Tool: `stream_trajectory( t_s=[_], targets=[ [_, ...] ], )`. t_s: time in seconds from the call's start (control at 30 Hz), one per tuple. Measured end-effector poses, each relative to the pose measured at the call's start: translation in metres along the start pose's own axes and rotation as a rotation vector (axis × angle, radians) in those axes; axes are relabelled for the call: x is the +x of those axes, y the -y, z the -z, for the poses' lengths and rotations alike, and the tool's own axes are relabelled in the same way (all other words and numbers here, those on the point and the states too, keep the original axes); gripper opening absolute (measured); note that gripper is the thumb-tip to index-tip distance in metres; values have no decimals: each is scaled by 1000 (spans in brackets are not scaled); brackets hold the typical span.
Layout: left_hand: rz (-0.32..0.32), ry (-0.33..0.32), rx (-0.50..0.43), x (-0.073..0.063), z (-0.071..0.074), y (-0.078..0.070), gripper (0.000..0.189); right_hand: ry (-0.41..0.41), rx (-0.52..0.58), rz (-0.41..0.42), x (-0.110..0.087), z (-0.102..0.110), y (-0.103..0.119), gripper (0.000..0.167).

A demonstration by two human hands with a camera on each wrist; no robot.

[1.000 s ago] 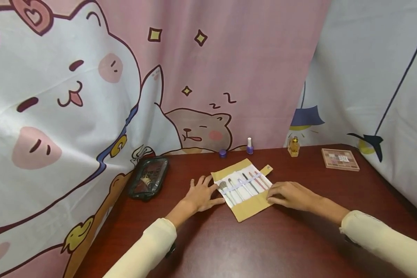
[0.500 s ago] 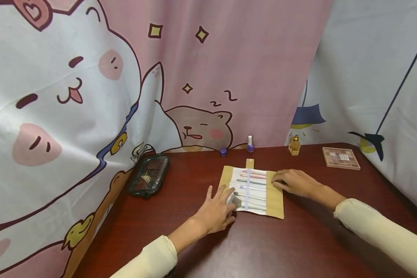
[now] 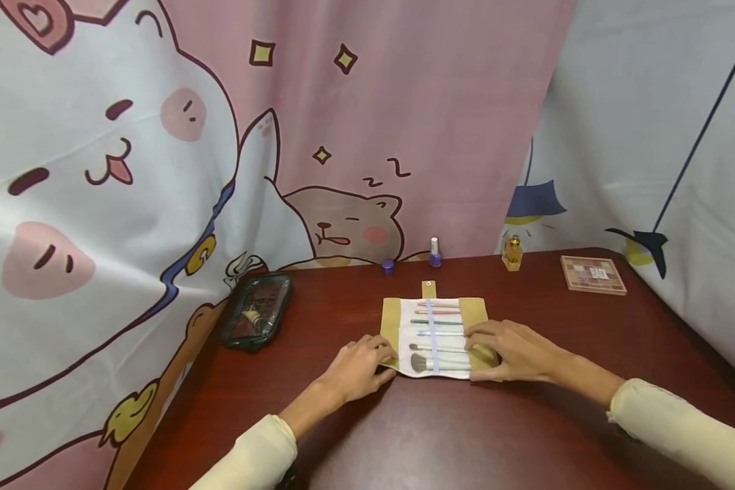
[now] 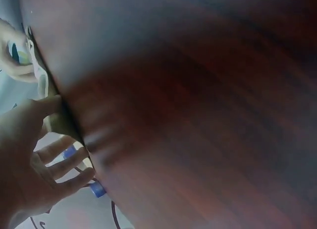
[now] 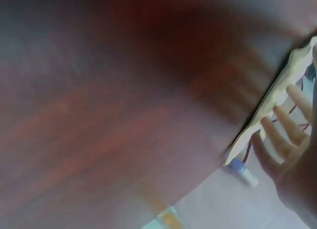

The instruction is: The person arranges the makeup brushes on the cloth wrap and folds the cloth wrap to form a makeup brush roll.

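Note:
A tan makeup brush roll lies unfolded on the table, with its white lining upward. Several makeup brushes sit side by side under a lilac strap; the big grey-haired one is nearest. My left hand pinches the near left corner between thumb and fingers, and the cloth bends there. On the opposite side my right hand holds the tan flap, thumb at the near edge and fingers over its top. Part of that flap bulges beneath the palm. A snap tab points to the back.
A black clear-topped pouch lies at the left by the curtain. Along the back stand a small purple jar, a purple nail polish bottle and a gold perfume bottle. An eyeshadow palette lies at the back right.
The brush roll has turned from slanted to square, its snap tab now at the back. My left hand has moved to its near left corner, my right hand lower on the right flap.

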State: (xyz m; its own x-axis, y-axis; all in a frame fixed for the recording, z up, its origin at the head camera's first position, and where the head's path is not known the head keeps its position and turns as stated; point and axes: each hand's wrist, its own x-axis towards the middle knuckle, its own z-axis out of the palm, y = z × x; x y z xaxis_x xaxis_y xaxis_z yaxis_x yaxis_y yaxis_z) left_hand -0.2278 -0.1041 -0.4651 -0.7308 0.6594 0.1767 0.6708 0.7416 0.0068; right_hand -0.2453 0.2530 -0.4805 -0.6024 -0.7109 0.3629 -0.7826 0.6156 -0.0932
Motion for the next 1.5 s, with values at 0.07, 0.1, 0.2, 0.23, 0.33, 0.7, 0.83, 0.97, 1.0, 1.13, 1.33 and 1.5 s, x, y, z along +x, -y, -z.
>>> stream_trajectory(
  t_s=[0.07,0.1,0.2,0.23,0.33,0.7,0.83,0.97,1.0,1.13,1.33,1.5],
  targets=[
    [-10,-26,-11,0,-1,3,21,16,-9,-17,-3,-2,6,59],
    [-12,-36,-19,0,-1,3,19,23,-12,-24,-5,-2,8,60],
    [6,-61,-56,1,0,4,15,33,-10,-37,-7,-4,12,53],
    [21,-67,-76,2,1,4,14,26,-6,-37,-7,-4,12,46],
    [87,-64,-158,6,6,3,14,-22,32,-33,-6,-3,12,25],
    [228,-3,-384,22,9,6,17,-35,295,-186,13,0,-7,11],
    [241,-6,-372,28,4,9,14,-22,323,-173,18,-5,-13,10],
    [161,-84,-205,29,0,7,11,6,312,-194,20,-7,-14,11],
    [132,-109,-149,29,-1,6,11,13,297,-202,20,-6,-14,11],
    [27,-151,-2,28,-1,1,12,22,211,-243,20,-6,-11,12],
    [-42,-61,25,24,2,-5,35,-69,85,-203,16,-8,-8,10],
    [-27,17,13,22,1,-6,44,-117,12,-65,14,-9,-2,20]
  ],
)
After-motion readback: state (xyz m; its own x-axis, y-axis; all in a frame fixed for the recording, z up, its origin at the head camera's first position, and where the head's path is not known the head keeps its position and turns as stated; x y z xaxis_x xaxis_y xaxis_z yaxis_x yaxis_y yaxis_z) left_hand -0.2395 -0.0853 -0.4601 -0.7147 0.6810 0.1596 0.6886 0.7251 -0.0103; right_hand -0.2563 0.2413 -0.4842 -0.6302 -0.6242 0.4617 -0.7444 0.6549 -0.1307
